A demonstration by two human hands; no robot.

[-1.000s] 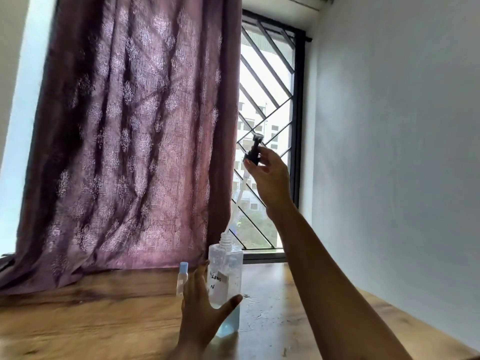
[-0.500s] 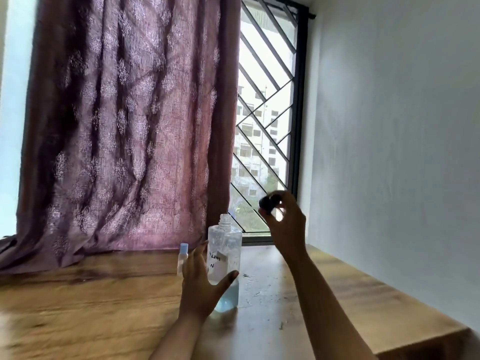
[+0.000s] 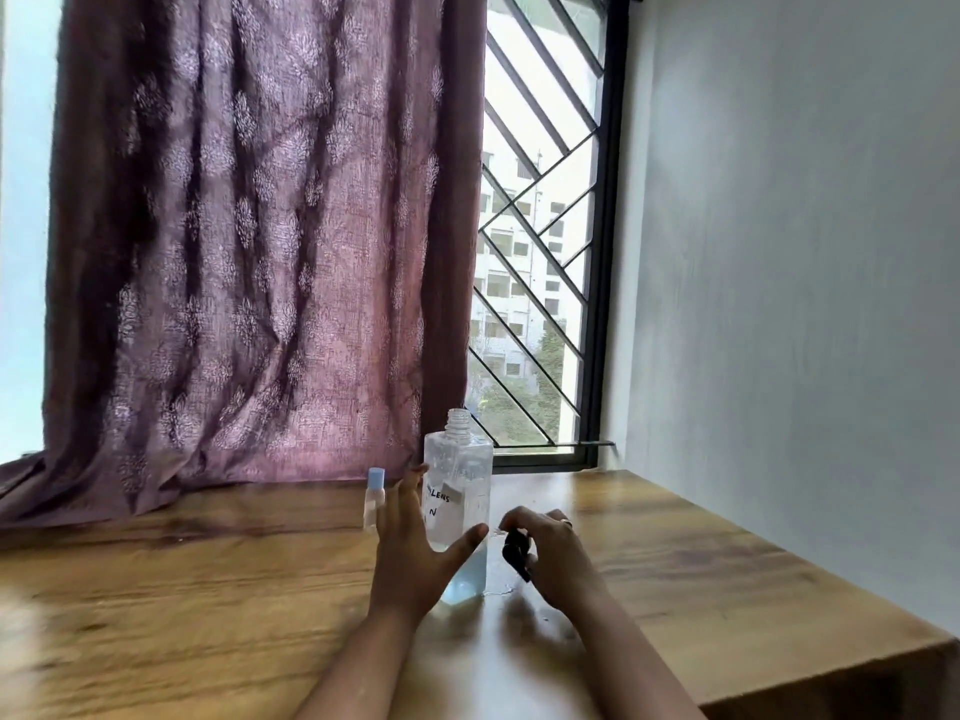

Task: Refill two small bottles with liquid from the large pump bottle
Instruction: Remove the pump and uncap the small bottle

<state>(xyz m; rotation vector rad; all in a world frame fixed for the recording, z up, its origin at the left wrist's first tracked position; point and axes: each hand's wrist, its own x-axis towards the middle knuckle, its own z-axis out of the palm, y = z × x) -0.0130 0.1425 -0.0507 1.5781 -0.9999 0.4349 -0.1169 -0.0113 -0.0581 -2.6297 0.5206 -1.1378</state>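
The large clear bottle [image 3: 459,511] stands upright on the wooden table [image 3: 182,589] with its neck uncapped and pale blue liquid in its lower part. My left hand [image 3: 415,548] wraps its left side, thumb across the front. My right hand [image 3: 550,558] is low over the table just right of the bottle, fingers closed on the black pump head [image 3: 515,553]. One small clear bottle with a light blue cap [image 3: 374,496] stands behind my left fingers. A second small bottle is not visible.
A purple curtain [image 3: 249,252] hangs behind the table on the left. A barred window [image 3: 535,252] is behind the bottle. A white wall [image 3: 805,252] runs along the table's right edge, which drops off at the near right corner.
My right hand has come down from high in front of the window to the table beside the bottle, carrying the pump head. My left hand has stayed on the bottle.
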